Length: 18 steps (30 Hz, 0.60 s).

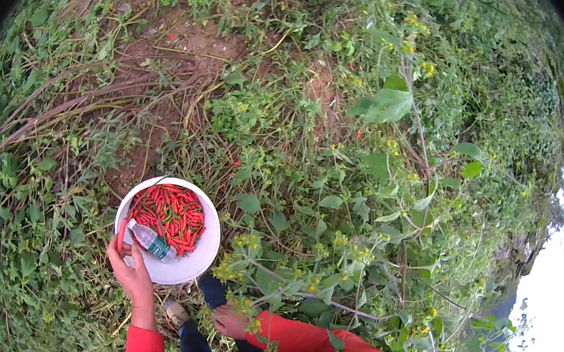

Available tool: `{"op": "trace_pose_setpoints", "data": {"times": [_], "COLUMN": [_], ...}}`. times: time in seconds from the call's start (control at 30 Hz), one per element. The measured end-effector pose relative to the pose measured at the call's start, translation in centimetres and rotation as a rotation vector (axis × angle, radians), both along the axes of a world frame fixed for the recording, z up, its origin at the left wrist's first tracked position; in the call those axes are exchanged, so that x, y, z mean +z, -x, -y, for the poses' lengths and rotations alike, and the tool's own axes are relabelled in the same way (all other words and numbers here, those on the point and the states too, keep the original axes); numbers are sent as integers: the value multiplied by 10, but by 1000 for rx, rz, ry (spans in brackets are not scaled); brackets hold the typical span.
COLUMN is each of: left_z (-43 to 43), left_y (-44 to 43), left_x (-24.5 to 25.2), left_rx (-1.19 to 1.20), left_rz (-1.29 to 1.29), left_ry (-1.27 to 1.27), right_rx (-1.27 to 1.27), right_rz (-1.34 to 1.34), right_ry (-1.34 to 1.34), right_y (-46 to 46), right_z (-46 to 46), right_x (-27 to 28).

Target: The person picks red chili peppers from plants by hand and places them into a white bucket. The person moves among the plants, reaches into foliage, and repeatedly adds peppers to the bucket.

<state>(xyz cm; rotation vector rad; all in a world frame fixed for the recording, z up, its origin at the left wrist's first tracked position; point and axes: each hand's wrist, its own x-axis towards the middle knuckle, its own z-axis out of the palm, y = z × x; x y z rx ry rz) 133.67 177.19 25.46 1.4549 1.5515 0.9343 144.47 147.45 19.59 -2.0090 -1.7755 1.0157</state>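
Note:
My left hand (130,271) is at the near left side of a white plastic bucket (204,256). Between its thumb and fingers is a slim red piece, seemingly the grip of the bucket's handle (121,235). Many red chili peppers (176,210), with a few green ones among them, lie inside the bucket. On top of them rests a clear plastic bottle (148,238) with a green label, tilted against the inner wall. Low in front of my red jacket, my right hand (231,321) is partly covered by flowering stems; whether it holds anything is unclear.
Leafy weeds and vines cover the slope around bare reddish soil (198,39). Long dry stems (84,96) lie at the left. Tall yellow-flowered stalks (315,287) rise close to my right side. My shoe (177,312) stands just below the bucket. Scattered red spots show among the plants.

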Motion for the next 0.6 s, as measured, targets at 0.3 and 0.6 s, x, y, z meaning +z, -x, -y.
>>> {"op": "trace_pose_setpoints", "data": {"times": [0.3, 0.6], "left_z": [-1, -3], "left_y": [22, -7], "left_x": [22, 33], "left_rx": [-379, -633], "left_rz": [-113, -156], "left_ry": [88, 163], "right_rx": [141, 50], "right_rz": [46, 102], "right_ry": [346, 138], "right_y": [3, -33], "right_z": [-32, -69], "right_x": [22, 50]}}
